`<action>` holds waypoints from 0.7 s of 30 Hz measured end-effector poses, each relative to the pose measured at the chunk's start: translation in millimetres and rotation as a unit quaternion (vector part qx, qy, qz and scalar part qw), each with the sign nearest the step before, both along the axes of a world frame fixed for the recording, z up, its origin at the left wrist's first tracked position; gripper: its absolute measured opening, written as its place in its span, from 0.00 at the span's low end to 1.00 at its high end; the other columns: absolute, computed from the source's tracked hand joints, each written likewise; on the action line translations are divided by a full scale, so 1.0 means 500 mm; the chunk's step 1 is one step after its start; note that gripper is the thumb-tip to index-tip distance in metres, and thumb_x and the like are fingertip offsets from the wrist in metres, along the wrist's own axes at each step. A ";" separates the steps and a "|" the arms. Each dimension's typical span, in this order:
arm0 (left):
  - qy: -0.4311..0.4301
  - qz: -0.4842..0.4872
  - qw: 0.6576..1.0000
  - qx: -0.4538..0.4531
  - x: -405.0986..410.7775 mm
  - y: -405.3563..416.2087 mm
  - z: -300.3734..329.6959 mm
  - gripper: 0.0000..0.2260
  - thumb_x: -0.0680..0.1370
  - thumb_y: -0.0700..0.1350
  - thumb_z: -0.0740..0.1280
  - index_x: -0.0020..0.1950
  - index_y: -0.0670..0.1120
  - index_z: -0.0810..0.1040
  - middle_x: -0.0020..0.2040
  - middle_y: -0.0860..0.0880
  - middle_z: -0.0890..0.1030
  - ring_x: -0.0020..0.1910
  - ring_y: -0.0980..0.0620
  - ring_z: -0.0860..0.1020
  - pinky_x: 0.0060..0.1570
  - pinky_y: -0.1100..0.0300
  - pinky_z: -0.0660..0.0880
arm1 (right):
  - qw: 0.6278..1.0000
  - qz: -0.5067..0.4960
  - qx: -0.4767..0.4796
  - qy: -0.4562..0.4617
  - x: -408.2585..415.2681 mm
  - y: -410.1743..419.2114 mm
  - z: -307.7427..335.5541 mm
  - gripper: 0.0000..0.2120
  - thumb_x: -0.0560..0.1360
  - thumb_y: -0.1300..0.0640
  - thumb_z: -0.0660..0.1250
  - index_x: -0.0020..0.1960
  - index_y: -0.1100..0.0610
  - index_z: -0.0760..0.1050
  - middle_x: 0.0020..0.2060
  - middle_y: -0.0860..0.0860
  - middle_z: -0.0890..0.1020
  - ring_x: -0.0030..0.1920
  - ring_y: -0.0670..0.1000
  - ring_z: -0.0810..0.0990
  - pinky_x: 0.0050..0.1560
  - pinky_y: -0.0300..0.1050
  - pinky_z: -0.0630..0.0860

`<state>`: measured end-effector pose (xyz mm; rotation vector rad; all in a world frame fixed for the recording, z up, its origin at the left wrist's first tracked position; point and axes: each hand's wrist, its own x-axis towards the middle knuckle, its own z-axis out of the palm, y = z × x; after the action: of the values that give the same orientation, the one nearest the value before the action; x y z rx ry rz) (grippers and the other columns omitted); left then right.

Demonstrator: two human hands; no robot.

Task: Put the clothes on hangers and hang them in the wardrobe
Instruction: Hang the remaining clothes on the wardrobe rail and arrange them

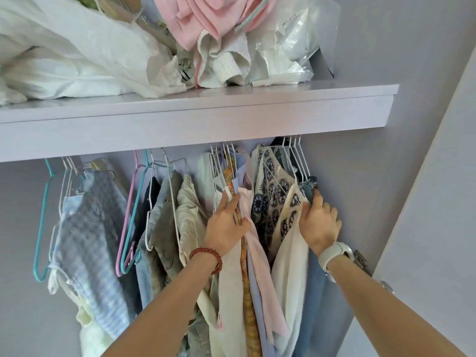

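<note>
Though the rail is hidden behind the shelf (pixel 195 117), two hands part the hanging clothes: the left hand (pixel 226 225) lies flat on a pink shirt (pixel 253 228), while the right hand (pixel 320 224) pinches a denim garment (pixel 309 188) near the wardrobe's right wall.

The shelf (pixel 231 117) is smooth, painted lilac board with a faint sheen on its top. Along its back edge lie crumpled white cloth (pixel 64 55), soft pink knit (pixel 195 19), a ribbed white knit (pixel 226 65) and a clear, glossy plastic bag (pixel 296 39). Below its front edge hang thin coated-wire hangers (pixel 296 161), white, with a teal one (pixel 42 228) and a pink one (pixel 126 217) glossy. The clothes are matt cloth: blue gingham (pixel 95 228), beige twill (pixel 190 217), printed weave (pixel 273 199), frayed denim (pixel 310 186).
</note>
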<state>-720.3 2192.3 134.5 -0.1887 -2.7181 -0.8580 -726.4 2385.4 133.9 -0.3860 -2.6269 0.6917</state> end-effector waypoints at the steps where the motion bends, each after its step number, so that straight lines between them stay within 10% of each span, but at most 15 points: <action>1: -0.012 -0.009 1.000 0.012 -0.001 0.000 -0.001 0.28 0.76 0.48 0.63 0.74 0.53 0.57 0.77 0.48 0.50 0.69 0.48 0.65 0.59 0.58 0.68 | 1.000 0.003 0.008 -0.004 0.004 -0.001 0.000 0.24 0.80 0.51 0.51 0.74 0.56 0.52 0.65 0.59 0.69 0.64 0.61 0.65 0.60 0.57 0.64; 7: -0.022 0.022 0.996 -0.088 0.022 -0.006 0.014 0.28 0.78 0.54 0.58 0.75 0.52 0.50 0.76 0.43 0.43 0.75 0.44 0.47 0.71 0.46 0.55 | 0.996 0.021 0.089 0.008 0.071 0.006 0.003 0.27 0.79 0.49 0.52 0.75 0.54 0.50 0.73 0.53 0.59 0.68 0.58 0.61 0.63 0.56 0.62; 21: 0.221 -0.109 0.960 -0.130 0.385 0.064 0.099 0.21 0.79 0.47 0.55 0.73 0.48 0.60 0.75 0.48 0.58 0.74 0.51 0.54 0.71 0.50 0.48 | 0.969 0.029 0.156 0.187 0.509 0.059 0.089 0.18 0.74 0.64 0.61 0.64 0.62 0.71 0.65 0.61 0.71 0.67 0.62 0.66 0.65 0.58 0.62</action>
<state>-527.8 2224.2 184.0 -0.6617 -2.3967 -0.4356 -471.7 2414.7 178.6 -0.0763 -2.3352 0.3191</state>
